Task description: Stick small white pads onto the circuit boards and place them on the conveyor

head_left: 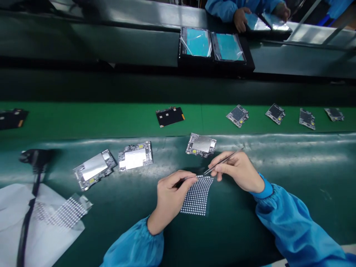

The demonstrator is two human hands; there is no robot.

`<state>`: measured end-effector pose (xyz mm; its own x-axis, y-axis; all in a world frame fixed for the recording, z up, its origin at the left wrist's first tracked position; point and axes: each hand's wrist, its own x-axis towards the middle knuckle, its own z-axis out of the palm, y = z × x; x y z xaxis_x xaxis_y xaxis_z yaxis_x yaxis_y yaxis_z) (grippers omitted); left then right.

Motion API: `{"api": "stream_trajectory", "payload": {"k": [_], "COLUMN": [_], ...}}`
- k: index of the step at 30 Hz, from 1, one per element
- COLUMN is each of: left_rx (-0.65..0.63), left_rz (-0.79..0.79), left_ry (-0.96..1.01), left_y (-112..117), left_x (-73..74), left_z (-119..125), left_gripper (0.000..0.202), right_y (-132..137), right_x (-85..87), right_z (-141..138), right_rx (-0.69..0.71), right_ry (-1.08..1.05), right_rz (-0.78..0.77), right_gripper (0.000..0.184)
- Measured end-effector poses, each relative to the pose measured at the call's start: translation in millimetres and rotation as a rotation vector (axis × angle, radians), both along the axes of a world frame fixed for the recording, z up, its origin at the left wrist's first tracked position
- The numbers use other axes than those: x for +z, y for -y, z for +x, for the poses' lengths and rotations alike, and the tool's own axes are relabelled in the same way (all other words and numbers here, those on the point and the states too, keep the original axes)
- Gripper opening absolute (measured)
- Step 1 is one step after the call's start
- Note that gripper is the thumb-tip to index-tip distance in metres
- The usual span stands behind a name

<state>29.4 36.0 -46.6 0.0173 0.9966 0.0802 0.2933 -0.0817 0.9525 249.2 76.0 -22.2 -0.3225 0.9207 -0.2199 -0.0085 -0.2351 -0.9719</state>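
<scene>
Between thumb and fingers, my left hand (172, 194) pinches the top edge of a sheet of small white round stickers (196, 198). My right hand (236, 170) is closed around metal tweezers (223, 161), whose tips meet the sheet's top edge near my left fingertips. Whether a sticker is between the tips is too small to tell. Just beyond my hands lies a circuit board (201, 144) with a silver shield. To the left on the green mat are a second circuit board (135, 156) and a third circuit board (95, 168), both with bright metal shields.
Along a green conveyor belt (111, 118) sit a black module (170, 116) and several more boards (238, 115). A black cable (29, 218) crosses a white bag (55, 241) at left. Beyond, a co-worker's hand (240, 19) is near a black tray (191, 62) holding teal-screened panels.
</scene>
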Motion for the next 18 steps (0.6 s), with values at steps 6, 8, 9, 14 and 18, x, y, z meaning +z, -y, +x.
{"api": "stream_trajectory", "payload": {"k": [6, 8, 9, 14, 18], "left_rx": [-0.002, -0.005, -0.004, 0.001, 0.004], "left_rz": [-0.003, -0.002, -0.001, -0.003, -0.004], "left_ry": [0.009, 0.017, 0.020, 0.013, -0.002], "left_y": [-0.3, -0.2, 0.0, 0.4, -0.1], "left_x": [-0.5, -0.1, 0.1, 0.7, 0.8], "left_z": [-0.3, -0.3, -0.2, 0.0, 0.0], "left_gripper": [0.007, 0.007, 0.007, 0.007, 0.007], "right_y": [-1.1, -0.9, -0.7, 1.0, -2.9], "right_x": [0.7, -0.3, -0.7, -2.8, -6.1], "right_z": [-5.0, -6.1, -6.6, -9.4, -5.5], "right_rx": [0.026, 0.022, 0.017, -0.001, -0.067], "right_ry": [0.048, 0.039, 0.033, -0.012, -0.051], "right_rz": [0.012, -0.008, -0.017, -0.068, -0.077], "right_gripper": [0.024, 0.024, 0.023, 0.016, 0.016]}}
